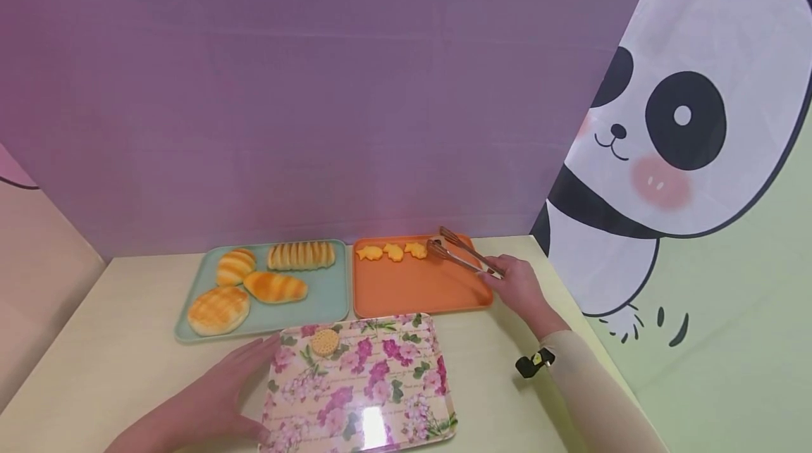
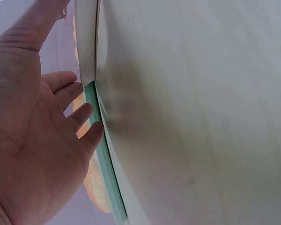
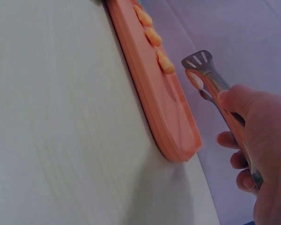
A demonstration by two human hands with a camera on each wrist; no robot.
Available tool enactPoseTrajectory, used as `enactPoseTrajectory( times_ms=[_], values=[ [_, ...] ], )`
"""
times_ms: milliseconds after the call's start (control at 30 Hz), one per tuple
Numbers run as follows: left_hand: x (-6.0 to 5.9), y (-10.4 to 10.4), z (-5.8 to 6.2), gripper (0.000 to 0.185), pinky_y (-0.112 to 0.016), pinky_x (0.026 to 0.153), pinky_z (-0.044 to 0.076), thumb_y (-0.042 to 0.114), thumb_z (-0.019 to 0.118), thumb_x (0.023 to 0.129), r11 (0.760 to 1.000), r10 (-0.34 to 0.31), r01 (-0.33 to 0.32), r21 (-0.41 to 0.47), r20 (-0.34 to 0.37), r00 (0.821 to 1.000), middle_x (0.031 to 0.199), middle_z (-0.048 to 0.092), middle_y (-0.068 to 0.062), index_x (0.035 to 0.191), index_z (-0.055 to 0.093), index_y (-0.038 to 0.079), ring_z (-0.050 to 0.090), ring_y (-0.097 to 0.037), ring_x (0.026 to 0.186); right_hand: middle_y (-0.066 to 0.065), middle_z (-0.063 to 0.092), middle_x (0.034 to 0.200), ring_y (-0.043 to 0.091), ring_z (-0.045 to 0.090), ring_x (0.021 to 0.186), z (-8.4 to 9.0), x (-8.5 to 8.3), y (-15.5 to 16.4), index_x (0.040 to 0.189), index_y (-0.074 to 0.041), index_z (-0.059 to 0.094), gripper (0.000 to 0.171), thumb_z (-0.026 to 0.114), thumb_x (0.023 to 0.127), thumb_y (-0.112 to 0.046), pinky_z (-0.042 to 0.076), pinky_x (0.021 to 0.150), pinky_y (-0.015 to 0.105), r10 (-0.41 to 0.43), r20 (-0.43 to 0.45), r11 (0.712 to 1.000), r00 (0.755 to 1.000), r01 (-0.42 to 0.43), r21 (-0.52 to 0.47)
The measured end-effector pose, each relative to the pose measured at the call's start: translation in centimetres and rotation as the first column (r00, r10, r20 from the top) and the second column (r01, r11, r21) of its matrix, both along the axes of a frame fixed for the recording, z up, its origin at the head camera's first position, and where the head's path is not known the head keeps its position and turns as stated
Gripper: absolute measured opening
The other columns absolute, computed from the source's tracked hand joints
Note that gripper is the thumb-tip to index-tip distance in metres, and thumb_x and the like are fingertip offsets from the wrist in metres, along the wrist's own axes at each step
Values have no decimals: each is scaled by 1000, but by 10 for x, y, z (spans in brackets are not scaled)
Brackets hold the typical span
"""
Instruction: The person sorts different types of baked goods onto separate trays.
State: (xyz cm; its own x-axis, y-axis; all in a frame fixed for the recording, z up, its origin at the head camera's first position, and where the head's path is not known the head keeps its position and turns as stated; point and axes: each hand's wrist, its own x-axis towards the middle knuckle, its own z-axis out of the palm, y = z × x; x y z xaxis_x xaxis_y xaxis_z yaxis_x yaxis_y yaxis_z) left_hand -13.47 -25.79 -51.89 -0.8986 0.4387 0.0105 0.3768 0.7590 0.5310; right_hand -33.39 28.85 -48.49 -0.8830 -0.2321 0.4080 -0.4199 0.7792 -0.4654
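Observation:
My right hand point(image 1: 517, 287) holds metal tongs point(image 1: 466, 252) over the right part of an orange tray point(image 1: 419, 291). An orange-and-white patch shows between the tong heads in the right wrist view; I cannot tell whether it is a held piece or a reflection. Three small yellow fish-shaped pieces point(image 1: 393, 251) lie in a row along that tray's back. In front, a floral tray point(image 1: 380, 368) bears a round biscuit point(image 1: 325, 342) near its back left corner. At this tray's left edge is my left hand point(image 1: 218, 389), fingers extended and thumb spread, gripping nothing.
A pale green tray point(image 1: 330, 298) at the back left holds several toy breads, among them a round bun point(image 1: 218, 310) and a ridged loaf point(image 1: 301, 255). A purple panel point(image 1: 355, 101) rises behind the table point(image 1: 501, 382). A panda picture covers the right wall.

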Motion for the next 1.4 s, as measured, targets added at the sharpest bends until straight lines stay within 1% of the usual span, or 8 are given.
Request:
enactPoseTrajectory(
  times_ms=[267,367,533,700,867,1100,1333,1400],
  values=[
    [1,0,0,138,-76,124,28,72,92,65,1000,13,-13,5,56,998,179,30,-22,172,35,5,27,-55,160,2,74,87,23,60,78,-4,-5,2,121,0,83,32,87,95,-19,48,69,35,-29,36,1000,999,29,-6],
    [1,0,0,137,-77,124,28,69,94,66,1000,13,-14,6,64,998,179,30,-22,172,35,6,27,-56,160,3,74,87,25,60,79,-4,-5,1,121,0,83,33,87,95,-20,48,70,36,-41,53,999,998,41,-10],
    [1,0,0,138,-78,123,28,69,94,65,1000,12,-13,7,54,998,178,31,-23,172,35,5,28,-56,160,5,76,88,26,61,79,-7,-7,1,121,2,83,33,86,95,-19,49,71,35,-58,71,998,996,59,-18],
    [1,0,-1,138,-78,124,27,71,93,66,1000,9,-10,7,63,998,179,30,-22,173,34,6,27,-56,160,9,79,93,26,63,80,-14,-10,2,122,1,83,33,87,95,-17,51,71,35,-71,97,997,993,74,-27],
    [2,0,-1,138,-77,123,28,73,91,65,1000,4,-4,-2,34,999,178,32,-22,172,36,5,29,-55,159,12,80,98,28,63,83,-18,-11,1,125,2,82,36,87,95,-19,52,72,36,-83,135,996,987,87,-22],
    [4,2,2,139,-79,124,27,73,92,65,1000,16,-17,16,53,998,179,29,-22,173,34,6,27,-57,160,15,79,104,30,63,89,-17,-10,1,129,2,79,40,87,96,-21,51,75,36,-89,165,994,982,99,-53],
    [2,0,1,140,-78,124,26,74,90,65,1000,8,-8,12,32,999,178,30,-22,173,34,5,27,-57,160,15,78,106,31,64,91,-18,-9,1,130,1,79,42,86,97,-23,53,80,38,-92,183,992,979,105,-64],
    [2,0,1,140,-78,124,26,74,90,65,1000,7,-7,11,24,1000,178,30,-22,172,34,5,27,-56,160,15,78,106,30,64,91,-18,-9,1,130,2,79,42,86,97,-23,54,80,38,-90,188,993,978,104,-64]
  ],
)
